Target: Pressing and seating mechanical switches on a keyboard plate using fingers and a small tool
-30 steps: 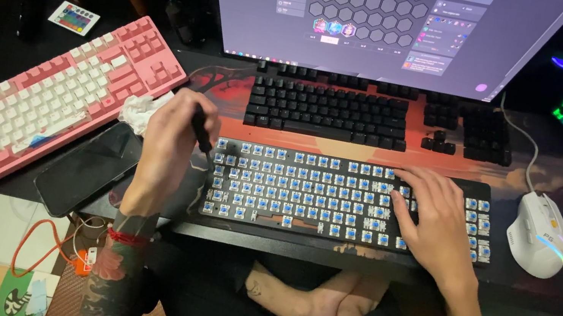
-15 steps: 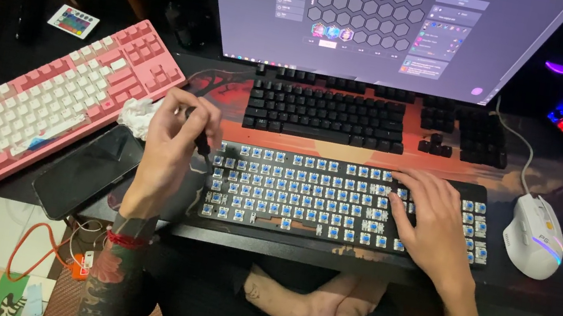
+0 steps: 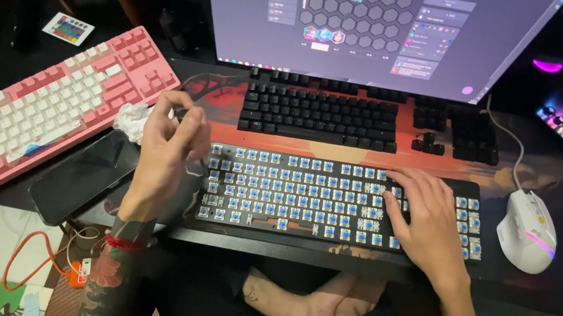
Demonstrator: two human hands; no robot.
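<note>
Compared with half a second before, the left hand (image 3: 171, 150) is seen turned slightly, its fingers curled around a small dark tool (image 3: 181, 116) whose shape cannot quite be made out; the grip seems closed. It is held at the left end of the bare keyboard (image 3: 305, 197), whose caps are off and blue switches exposed. The right hand (image 3: 424, 222) is kept where it was, laid flat and open on the right part of that board, nothing grasped. Three keyboards are counted: the stripped one, a black keyboard (image 3: 320, 115) behind it, a pink keyboard (image 3: 47, 109) at left. One white mouse (image 3: 529, 231), one phone (image 3: 81, 177), one crumpled tissue (image 3: 132, 120) and one monitor (image 3: 368, 19) are seen
</note>
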